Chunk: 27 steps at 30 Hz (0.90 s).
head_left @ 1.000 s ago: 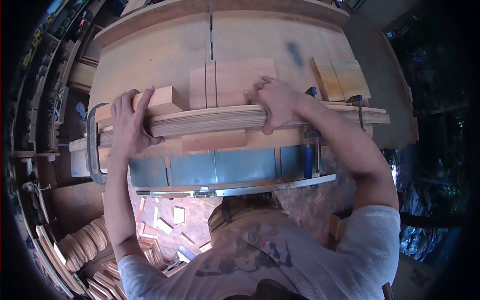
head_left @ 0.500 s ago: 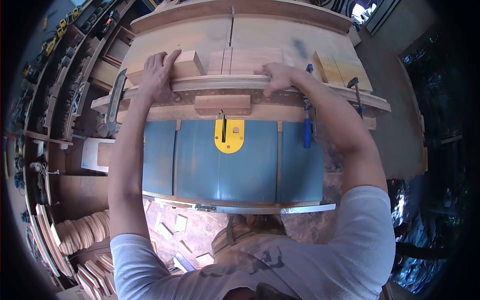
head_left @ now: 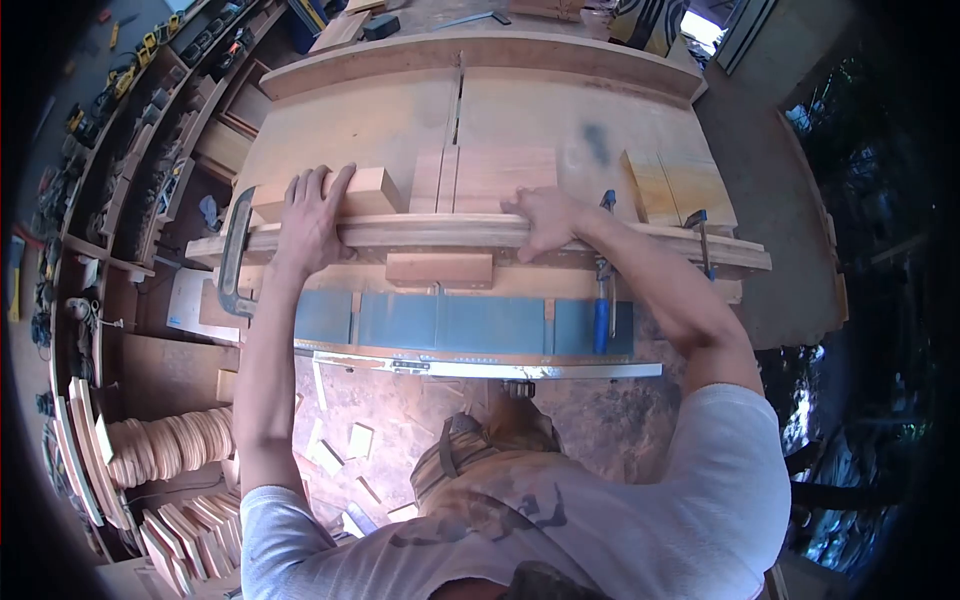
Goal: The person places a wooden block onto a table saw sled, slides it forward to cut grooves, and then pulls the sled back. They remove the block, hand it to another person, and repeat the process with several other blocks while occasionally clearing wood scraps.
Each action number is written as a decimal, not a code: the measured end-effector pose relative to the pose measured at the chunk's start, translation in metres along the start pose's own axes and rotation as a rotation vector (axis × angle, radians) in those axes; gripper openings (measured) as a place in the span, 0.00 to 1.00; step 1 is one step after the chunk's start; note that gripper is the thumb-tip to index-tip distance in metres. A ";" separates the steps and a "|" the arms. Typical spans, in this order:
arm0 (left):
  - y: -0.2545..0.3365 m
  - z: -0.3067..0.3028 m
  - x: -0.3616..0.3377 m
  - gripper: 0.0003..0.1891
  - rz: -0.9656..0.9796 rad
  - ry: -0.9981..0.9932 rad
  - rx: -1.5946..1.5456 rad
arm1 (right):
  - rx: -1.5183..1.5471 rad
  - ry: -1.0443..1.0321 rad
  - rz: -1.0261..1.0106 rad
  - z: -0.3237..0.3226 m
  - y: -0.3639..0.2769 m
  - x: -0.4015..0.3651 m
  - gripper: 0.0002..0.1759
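Observation:
My left hand [head_left: 316, 222] is wrapped over the near fence [head_left: 430, 232] of a wooden table-saw sled, its fingers on a thick wood block [head_left: 375, 190] behind the fence. Farther right, my right hand [head_left: 545, 222] curls over the same fence, fingertips at the edge of a flat pinkish board [head_left: 500, 175]. That board lies against the fence, with a narrow gap or cut line toward its left side. Between my hands, a small wood block [head_left: 440, 268] is fixed to the fence's near face. The saw blade is hidden beneath the sled.
The blue saw table [head_left: 450, 328] shows in front of the sled. A C-clamp [head_left: 236, 255], a blue-handled clamp [head_left: 601, 318] and another clamp [head_left: 703, 245] grip the fence. Behind it lies a yellowish board [head_left: 655, 190]. Tool shelves [head_left: 150, 150] line the left; offcuts [head_left: 360, 440] litter the floor.
The sled has slid toward me with both hands on its fence, and it now covers the yellow insert and the blade. Less of the blue table shows.

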<state>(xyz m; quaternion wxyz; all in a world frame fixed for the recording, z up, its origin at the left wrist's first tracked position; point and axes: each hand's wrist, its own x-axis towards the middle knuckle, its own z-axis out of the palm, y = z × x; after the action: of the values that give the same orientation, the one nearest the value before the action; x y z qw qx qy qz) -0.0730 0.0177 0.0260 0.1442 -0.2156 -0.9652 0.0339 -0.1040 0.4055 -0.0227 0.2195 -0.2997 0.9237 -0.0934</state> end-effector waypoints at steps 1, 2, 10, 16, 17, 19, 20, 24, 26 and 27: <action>-0.001 -0.004 -0.011 0.73 0.001 -0.001 -0.004 | -0.008 -0.005 -0.010 0.006 -0.007 -0.002 0.63; 0.001 -0.005 -0.020 0.72 0.002 -0.002 -0.013 | -0.017 -0.013 -0.018 0.012 -0.011 -0.006 0.63; 0.026 -0.016 -0.087 0.72 -0.012 0.031 -0.122 | 0.230 0.091 0.053 0.055 -0.026 -0.047 0.64; 0.018 -0.015 -0.090 0.69 -0.004 0.067 -0.128 | 0.235 0.097 0.295 0.043 -0.027 -0.036 0.64; 0.021 -0.015 -0.094 0.67 0.009 0.065 -0.129 | 0.202 0.099 0.306 0.050 -0.030 -0.040 0.62; 0.016 -0.039 -0.083 0.63 -0.069 -0.119 -0.262 | 0.308 0.138 0.337 0.049 -0.011 -0.025 0.56; 0.012 -0.047 -0.074 0.61 -0.105 -0.217 -0.330 | 0.364 0.155 0.357 0.050 -0.001 -0.019 0.53; -0.010 -0.037 -0.043 0.61 -0.149 -0.397 -0.520 | -0.016 0.058 0.238 0.028 -0.021 -0.009 0.45; 0.001 -0.032 -0.036 0.61 -0.073 -0.417 -0.231 | -0.030 -0.031 0.057 0.043 -0.031 -0.004 0.44; 0.006 -0.040 -0.035 0.59 -0.092 -0.437 -0.239 | 0.027 -0.021 0.066 0.049 -0.038 -0.006 0.45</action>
<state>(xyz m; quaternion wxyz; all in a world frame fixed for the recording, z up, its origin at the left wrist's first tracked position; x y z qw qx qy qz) -0.0284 0.0084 0.0544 -0.0931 -0.1744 -0.9794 -0.0413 -0.0582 0.3767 -0.0524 0.2361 -0.2672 0.9294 -0.0955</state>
